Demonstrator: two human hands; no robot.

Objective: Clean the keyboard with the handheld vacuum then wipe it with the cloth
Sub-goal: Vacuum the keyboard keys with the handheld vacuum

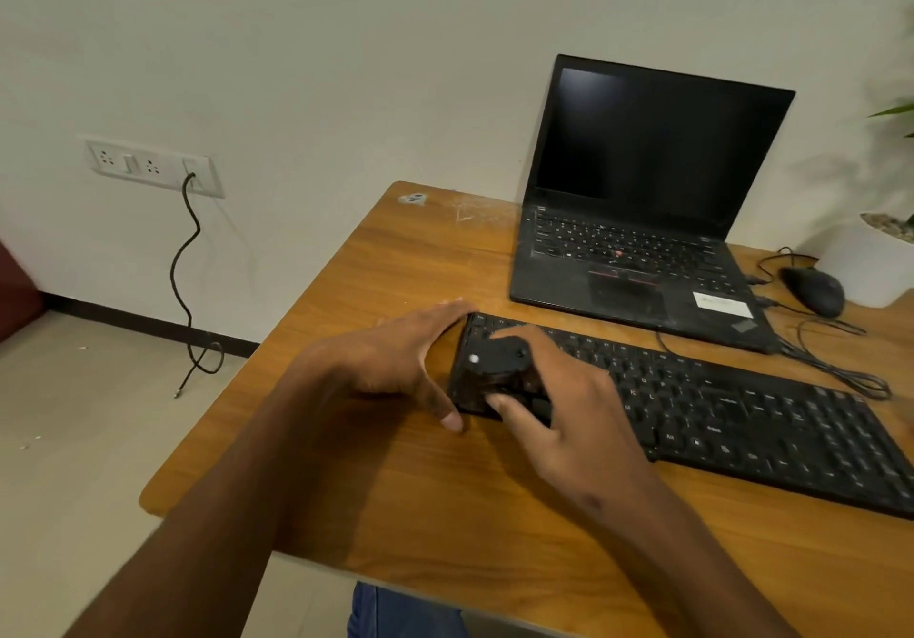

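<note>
Head view
Nearest: blue trouser cloth [395, 613] at the bottom edge, under the table rim, with both bare forearms reaching forward over it.
Table [445, 514]: wooden top with a rounded near-left corner; a small sticker [413, 199] and pale scratches near its far-left corner.
Left hand [395, 365]: palm down on the table just left of the keyboard; fingers straight and close together, pointing at the keyboard's far-left corner; thumb spread apart, its tip at the near-left corner. It holds nothing.
Right hand [559, 410]: over the left end of the keyboard, fingers and thumb curled round the vacuum.
Vacuum [497, 365]: small, dark, with one white dot on top; it sits on the leftmost keys, clamped in the right hand. Its lower part is blurred, so whether it presses the keys I cannot tell.
Keyboard [742, 415]: black, full width, lying aslant on the table in front of the laptop, its right end running out of the picture.
Cloth: not seen in this view.
Laptop [638, 222]: black, lid open, screen dark, behind the keyboard; a white label on its palm rest.
Mouse [813, 290]: black, right of the laptop, its cable looping down beside the keyboard's far edge.
Pot [870, 261]: white, at the right edge, pebbles on top and green leaves above.
Wall: pale, with a white socket plate [153, 167]; a black cable [188, 266] hangs from it to the floor.
Floor: light tiles, dark skirting; a dark red shape at the left edge.
</note>
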